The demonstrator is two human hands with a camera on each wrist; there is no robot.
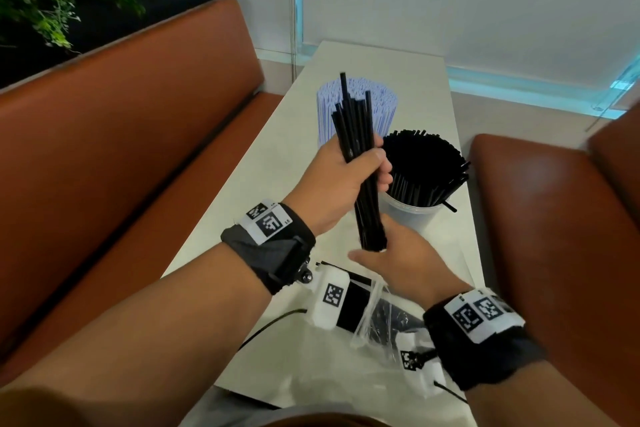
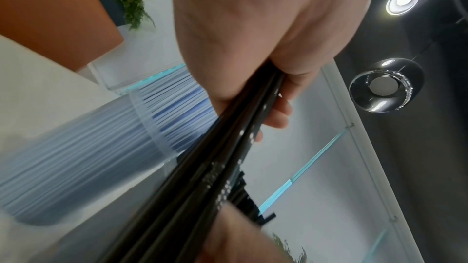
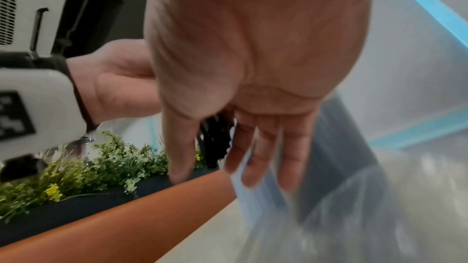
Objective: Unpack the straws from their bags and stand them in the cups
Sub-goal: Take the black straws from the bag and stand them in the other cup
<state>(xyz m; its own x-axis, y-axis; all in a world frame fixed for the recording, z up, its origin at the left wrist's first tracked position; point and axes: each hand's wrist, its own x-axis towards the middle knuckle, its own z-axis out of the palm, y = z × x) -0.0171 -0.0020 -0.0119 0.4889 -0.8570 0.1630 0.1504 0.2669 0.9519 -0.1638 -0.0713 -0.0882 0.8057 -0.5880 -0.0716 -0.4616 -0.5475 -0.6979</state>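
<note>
1. Clear bag [image 1: 372, 319], crumpled, lower centre of frame, on the surface [image 1: 408, 80].
2. Left hand [image 1: 349, 180] fingers curled round bundle of black straws [image 1: 360, 149], thin, glossy, uneven tops, mid-frame.
3. Right hand [image 1: 401, 253] flat, fingers straight, palm against bundle's lower ends.
4. Right of bundle: clear cup [image 1: 412, 215] packed with black straws.

no readable text, only coded wrist markers [image 1: 268, 222]
</note>
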